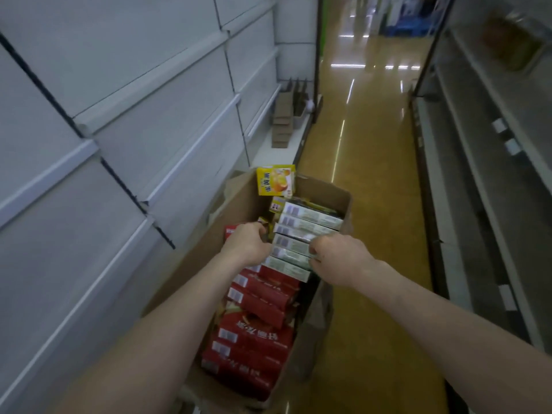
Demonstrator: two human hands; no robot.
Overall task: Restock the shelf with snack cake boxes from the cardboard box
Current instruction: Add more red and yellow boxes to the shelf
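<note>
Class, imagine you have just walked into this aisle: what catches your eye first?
Both hands, the left hand and right hand, reach into an open cardboard box on the floor. It is packed with red boxes nearest and pale-edged boxes beyond, beside bare grey shelves.

A store aisle. Pale grey shelving (125, 121) with white edge strips runs along the left; a second shelving run (490, 162) lines the right. Between them, a glossy yellow-brown floor (373, 162) reflects streaks of ceiling light. Folded brown cartons (283, 121) sit on the far left base shelf.
</note>
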